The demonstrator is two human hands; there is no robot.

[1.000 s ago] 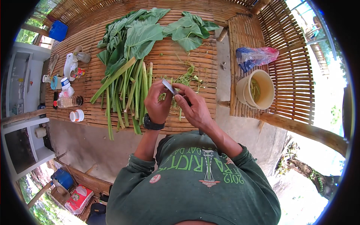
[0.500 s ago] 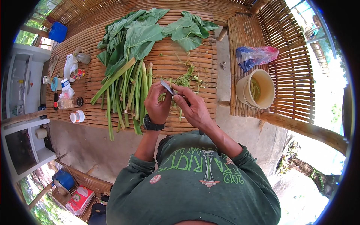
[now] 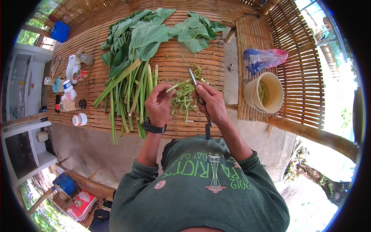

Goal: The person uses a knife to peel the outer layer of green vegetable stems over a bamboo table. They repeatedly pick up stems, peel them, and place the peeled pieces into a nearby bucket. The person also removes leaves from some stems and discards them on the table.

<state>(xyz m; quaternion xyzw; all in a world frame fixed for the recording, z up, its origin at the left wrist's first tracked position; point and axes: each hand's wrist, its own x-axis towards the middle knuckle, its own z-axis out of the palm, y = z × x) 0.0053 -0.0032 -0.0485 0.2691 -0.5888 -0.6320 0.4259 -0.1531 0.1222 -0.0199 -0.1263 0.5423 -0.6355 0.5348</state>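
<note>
My left hand (image 3: 158,106), with a dark watch on its wrist, pinches a short piece of green stalk (image 3: 179,85) that points right. In my right hand (image 3: 212,101) is a knife (image 3: 193,78); its blade points away from me beside the stalk's far end, and its dark handle end shows below the fist. Green peelings (image 3: 185,98) lie heaped on the bamboo table under and between my hands. Left of my left hand lies a bundle of long green stalks (image 3: 129,96). Their broad leaves (image 3: 143,38) spread toward the table's far side.
More cut leaves (image 3: 193,33) lie at the far middle. On the right-hand bench stand a cream bucket (image 3: 251,92) with stalk pieces inside and a plastic bag (image 3: 262,60). Bottles, a can (image 3: 80,75) and a white jar (image 3: 80,120) sit at the table's left.
My hands have moved apart. The right has gone rightward with the knife, its blade now pointing away from me; the stalk piece in my left hand has come into view.
</note>
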